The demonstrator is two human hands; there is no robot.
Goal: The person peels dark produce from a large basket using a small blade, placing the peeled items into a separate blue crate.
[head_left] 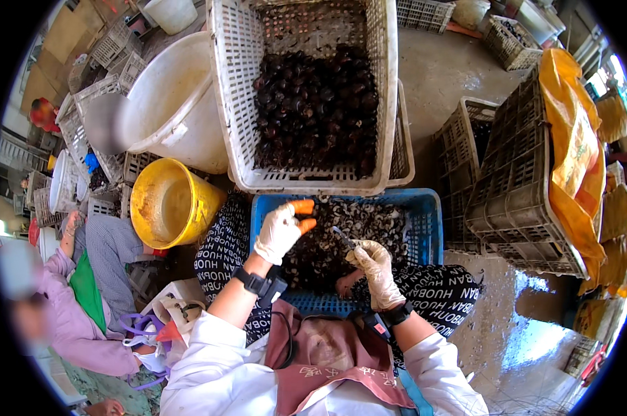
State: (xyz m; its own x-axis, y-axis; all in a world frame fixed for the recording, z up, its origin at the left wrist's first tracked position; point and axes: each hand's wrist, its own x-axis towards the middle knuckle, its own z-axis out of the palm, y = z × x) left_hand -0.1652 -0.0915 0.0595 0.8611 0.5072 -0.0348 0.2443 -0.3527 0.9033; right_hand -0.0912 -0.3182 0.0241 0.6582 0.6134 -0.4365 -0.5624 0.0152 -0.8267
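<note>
My left hand (282, 230), in a pale glove with orange covers on its fingertips, hovers above the blue basket (435, 229). Its fingers are apart, with nothing visible between them. A small knife (342, 236) is held in my gloved right hand (374, 269), its narrow blade pointing up and left over the basket. Dark and whitish curled pieces (369, 225) that look like peelings fill much of the basket. Beyond it, a white slatted crate (224, 104) holds a heap of dark brown round things (317, 104) that look like water chestnuts.
A yellow bucket (162, 204) and a large white tub (168, 97) stand to the left. At the right rises a stack of dirty crates (511, 173), with an orange sack (570, 132) draped over it. A person in a pink sleeve (91, 350) sits at my left.
</note>
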